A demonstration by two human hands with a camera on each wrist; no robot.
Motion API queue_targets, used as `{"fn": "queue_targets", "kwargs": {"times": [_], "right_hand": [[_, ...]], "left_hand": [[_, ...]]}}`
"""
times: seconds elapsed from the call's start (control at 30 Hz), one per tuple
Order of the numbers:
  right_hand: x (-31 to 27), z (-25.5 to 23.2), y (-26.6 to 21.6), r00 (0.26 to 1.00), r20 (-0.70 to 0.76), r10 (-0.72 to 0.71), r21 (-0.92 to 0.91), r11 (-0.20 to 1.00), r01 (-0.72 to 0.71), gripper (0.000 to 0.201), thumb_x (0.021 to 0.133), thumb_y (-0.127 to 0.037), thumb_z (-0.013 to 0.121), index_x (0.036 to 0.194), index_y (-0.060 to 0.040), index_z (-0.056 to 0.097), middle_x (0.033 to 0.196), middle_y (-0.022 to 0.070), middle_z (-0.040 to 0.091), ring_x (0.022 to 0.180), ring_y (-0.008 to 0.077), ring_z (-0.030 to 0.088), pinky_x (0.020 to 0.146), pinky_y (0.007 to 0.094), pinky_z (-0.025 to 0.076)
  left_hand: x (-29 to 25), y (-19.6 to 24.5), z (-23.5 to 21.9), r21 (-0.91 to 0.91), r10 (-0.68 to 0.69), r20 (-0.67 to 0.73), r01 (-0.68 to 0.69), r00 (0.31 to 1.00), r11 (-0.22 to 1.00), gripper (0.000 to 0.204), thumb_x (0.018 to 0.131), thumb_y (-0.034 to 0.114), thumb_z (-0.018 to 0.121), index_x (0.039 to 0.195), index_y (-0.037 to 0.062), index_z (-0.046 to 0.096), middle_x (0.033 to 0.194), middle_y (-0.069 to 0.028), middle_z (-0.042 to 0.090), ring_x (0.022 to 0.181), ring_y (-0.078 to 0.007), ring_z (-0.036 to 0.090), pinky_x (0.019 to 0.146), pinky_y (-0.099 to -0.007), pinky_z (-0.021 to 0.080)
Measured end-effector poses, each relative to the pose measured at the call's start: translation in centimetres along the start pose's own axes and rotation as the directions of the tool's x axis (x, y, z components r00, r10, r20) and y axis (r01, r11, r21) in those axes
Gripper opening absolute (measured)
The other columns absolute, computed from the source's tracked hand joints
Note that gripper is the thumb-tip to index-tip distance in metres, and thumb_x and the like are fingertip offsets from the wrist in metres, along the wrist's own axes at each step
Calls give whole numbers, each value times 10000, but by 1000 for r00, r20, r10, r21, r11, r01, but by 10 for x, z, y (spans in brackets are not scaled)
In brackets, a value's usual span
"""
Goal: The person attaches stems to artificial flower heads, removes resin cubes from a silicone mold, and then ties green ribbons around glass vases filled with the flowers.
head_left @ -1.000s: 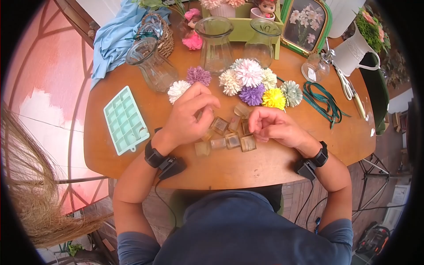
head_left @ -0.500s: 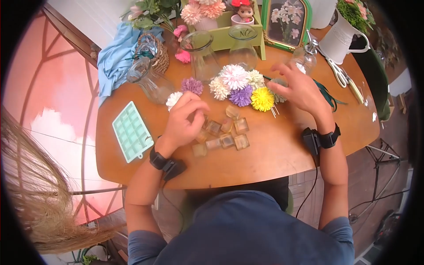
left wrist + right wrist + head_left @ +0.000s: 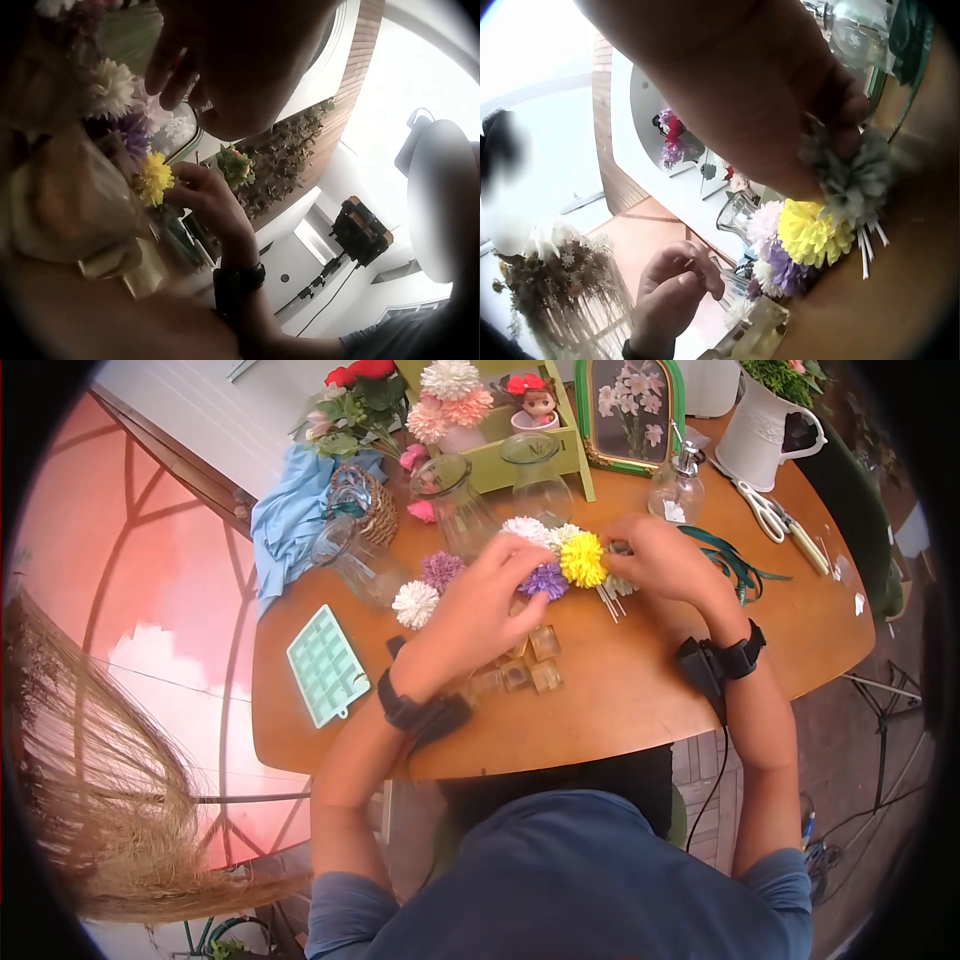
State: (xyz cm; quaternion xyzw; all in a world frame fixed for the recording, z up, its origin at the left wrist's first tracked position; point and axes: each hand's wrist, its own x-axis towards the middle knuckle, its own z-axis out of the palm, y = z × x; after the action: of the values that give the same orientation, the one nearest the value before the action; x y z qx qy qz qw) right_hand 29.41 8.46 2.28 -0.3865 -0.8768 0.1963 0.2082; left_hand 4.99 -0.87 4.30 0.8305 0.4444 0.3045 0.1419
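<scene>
My right hand is among the artificial flowers, with curled fingers at the petals of a grey-green flower. A yellow flower sits right beside its fingertips, and thin white stems stick out below. The left hand hovers over the clear cubes, fingers loosely bent and holding nothing; it hides some of them. Just past its fingers lie a purple flower and a pale pink-white one. A mauve flower and a white flower are to its left.
Glass vases stand behind the flowers, one tilted. A mint ice-cube tray lies at left. Toward the right are dark green ribbon, scissors, a glass spray bottle and a white pitcher.
My right hand went from beside the cubes to the flowers on the right, and its fingers closed in at the grey-green one. The left hand moved right, over the cubes.
</scene>
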Motion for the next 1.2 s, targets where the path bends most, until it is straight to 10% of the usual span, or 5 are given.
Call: {"fn": "queue_targets", "kwargs": {"times": [0.13,0.43,0.67,0.93,1.2], "right_hand": [[0,-4,-5,999,55,-2,424,905,-21,199,828,-161,648,948,-3,659,790,94,669,693,187,633,638,331,487],[0,8,-29,996,78,36,944,320,-85,172,921,-174,651,1028,-39,634,890,1,643,750,66,588,637,225,470],[12,33,7,988,-156,22,153,988,2,355,874,-182,704,1170,-23,591,985,85,628,811,189,628,714,322,519],[22,56,18,996,-71,50,-65,996,-55,305,835,-201,681,1102,-61,637,963,144,639,907,342,629,799,448,495],[26,44,13,970,-243,32,166,986,9,182,851,-133,614,958,15,626,914,153,609,799,281,595,747,356,485]], "left_hand": [[26,10,18,275,222,1,-214,975,937,618,813,235,752,1343,83,474,1237,-158,509,1052,-347,596,886,-404,504],[25,6,14,183,56,7,-56,998,981,525,838,289,740,1262,66,527,1150,-130,592,967,-355,628,822,-403,517],[-12,-28,0,-436,-291,-107,218,951,873,292,991,284,589,1138,34,559,939,-78,651,817,-185,641,750,-306,523],[-30,-36,14,-948,-492,165,276,855,162,388,1062,376,385,1095,28,553,904,-121,641,728,-219,636,641,-351,557],[-39,-45,10,-963,-417,259,268,871,-38,390,1047,375,398,1101,23,555,899,-139,631,744,-241,631,680,-366,543]]}}
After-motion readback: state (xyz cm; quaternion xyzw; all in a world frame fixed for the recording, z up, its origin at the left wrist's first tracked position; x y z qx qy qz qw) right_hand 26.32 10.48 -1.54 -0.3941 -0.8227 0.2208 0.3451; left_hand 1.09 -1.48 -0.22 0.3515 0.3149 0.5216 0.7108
